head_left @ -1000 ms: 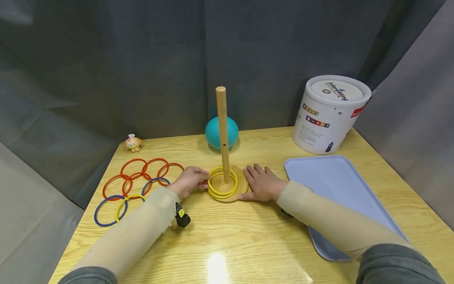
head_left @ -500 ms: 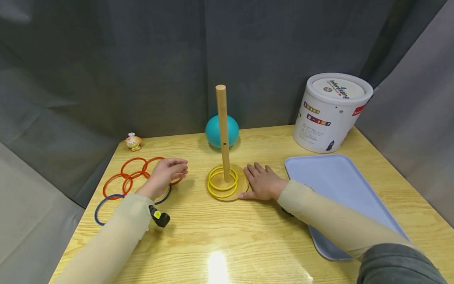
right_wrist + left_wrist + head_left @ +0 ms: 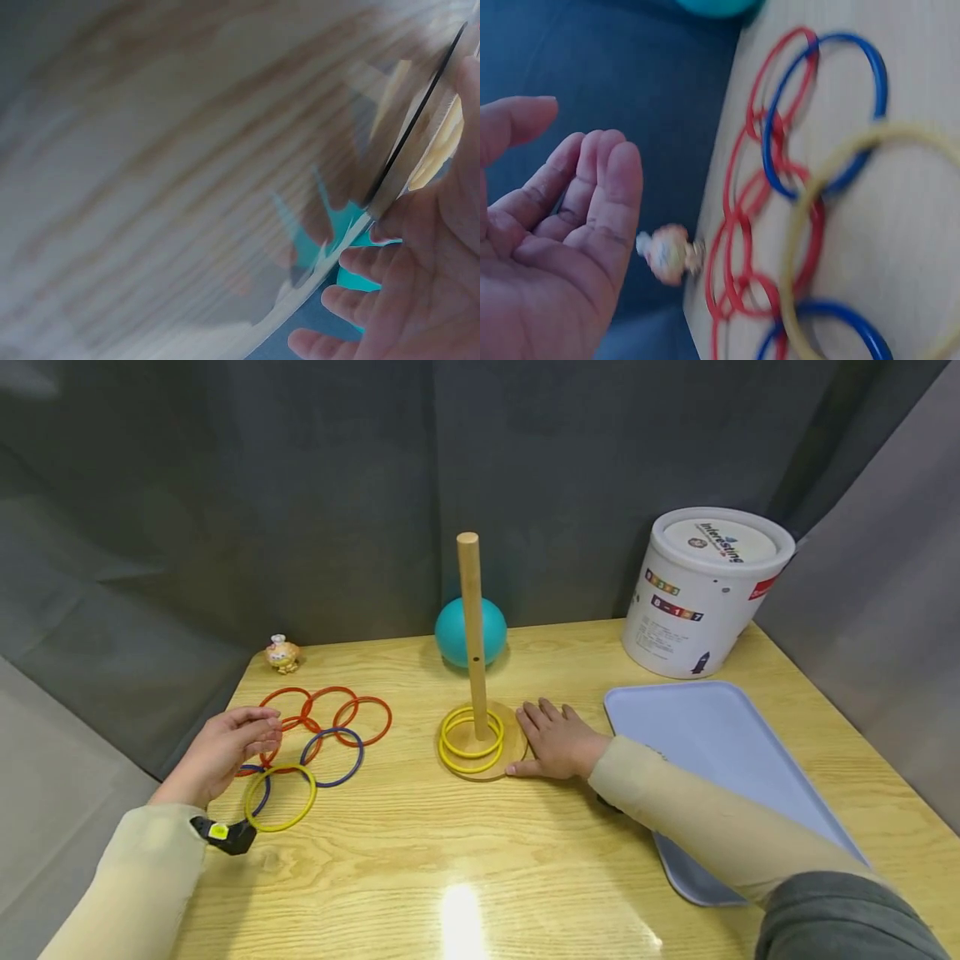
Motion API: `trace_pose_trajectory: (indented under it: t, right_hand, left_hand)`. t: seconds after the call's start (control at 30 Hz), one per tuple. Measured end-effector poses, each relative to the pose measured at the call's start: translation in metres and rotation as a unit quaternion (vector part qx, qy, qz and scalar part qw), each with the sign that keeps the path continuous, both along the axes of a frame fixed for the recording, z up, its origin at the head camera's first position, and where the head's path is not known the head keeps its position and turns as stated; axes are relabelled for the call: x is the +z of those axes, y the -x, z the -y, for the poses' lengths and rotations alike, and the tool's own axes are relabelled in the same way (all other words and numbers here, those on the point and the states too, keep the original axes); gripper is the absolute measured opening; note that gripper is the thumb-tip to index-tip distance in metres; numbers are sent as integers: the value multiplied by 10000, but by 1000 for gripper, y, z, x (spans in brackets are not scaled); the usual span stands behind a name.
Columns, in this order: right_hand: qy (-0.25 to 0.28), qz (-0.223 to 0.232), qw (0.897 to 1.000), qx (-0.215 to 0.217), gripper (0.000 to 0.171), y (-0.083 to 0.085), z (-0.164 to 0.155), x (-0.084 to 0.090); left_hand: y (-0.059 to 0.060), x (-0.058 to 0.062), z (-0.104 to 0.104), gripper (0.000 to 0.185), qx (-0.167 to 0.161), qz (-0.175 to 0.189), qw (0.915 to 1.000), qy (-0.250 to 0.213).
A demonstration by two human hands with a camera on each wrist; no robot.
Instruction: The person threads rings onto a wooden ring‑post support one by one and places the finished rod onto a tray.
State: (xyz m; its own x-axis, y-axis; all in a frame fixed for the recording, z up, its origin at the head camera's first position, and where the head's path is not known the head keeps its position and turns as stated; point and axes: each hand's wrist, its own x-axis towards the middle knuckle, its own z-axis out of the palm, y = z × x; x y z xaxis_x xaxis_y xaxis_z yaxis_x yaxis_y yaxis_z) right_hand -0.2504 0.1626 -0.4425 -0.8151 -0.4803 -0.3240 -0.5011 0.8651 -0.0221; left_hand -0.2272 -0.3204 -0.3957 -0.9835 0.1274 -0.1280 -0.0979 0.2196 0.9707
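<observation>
My left hand (image 3: 228,752) is at the left beside the loose rings, overlapping some of them in the head view. Its fingers are loosely bent and nothing is held, as the left wrist view shows of the palm (image 3: 562,255). Around it lie several red rings (image 3: 391,722), a blue ring (image 3: 362,752) with another partly covered, and a yellow ring (image 3: 279,830). My right hand (image 3: 558,743) rests with spread fingers on the right edge of a round wooden base (image 3: 514,739). From this base rises an upright wooden post (image 3: 474,627), with two yellow rings (image 3: 465,771) around its foot.
Behind the post sits a teal ball (image 3: 450,631). At the back left stands a small toy figure (image 3: 282,656). A pale blue tray (image 3: 712,760) lies on the right, under my right forearm, and a white lidded bucket (image 3: 667,643) stands behind it.
My left hand has left the yellow rings at the post and moved left to the loose rings. Those two yellow rings stay around the post. The right hand stays on the base.
</observation>
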Motion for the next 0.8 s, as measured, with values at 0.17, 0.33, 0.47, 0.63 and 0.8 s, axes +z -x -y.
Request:
trace_pose_trajectory:
  t: [0.17,0.33,0.47,0.63,0.8]
  right_hand:
    - [42,-14,10000,0,102,1,1,0]
    - [51,-14,10000,-12,101,0,0,-1]
    - [13,44,10000,-24,102,1,0,-3]
    - [-16,60,10000,-23,103,1,-1,-4]
    - [79,20,10000,-49,102,1,-1,-4]
  left_hand:
    - [-13,-17,24,9,169,152,9956,-911]
    - [-29,-36,38,20,427,222,9873,-1516]
    - [-41,-50,45,23,776,289,9849,-1518]
    - [-47,-64,48,23,1059,338,9838,-1406]
    - [-45,-69,46,16,1286,460,9845,-1101]
